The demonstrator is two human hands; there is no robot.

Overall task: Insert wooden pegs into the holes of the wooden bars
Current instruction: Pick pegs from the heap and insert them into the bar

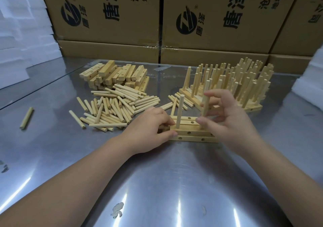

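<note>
A: What is seen nearest on the tabletop [157,183]?
B: The wooden bars [190,132] are laid side by side; their left end is gripped by the left hand [150,127], fingers curled over it. 1 upright peg [180,111] is seated in them.
A: And at their right end?
B: A 2nd peg [205,102] is pinched upright by the right hand [227,120], its foot hidden.
A: Beyond the bars?
B: Behind-left, loose pegs [113,109] are heaped, a stack of bars [115,74] farther still; pegged bars [236,83] are stood behind-right, cardboard boxes [108,17] last.
</note>
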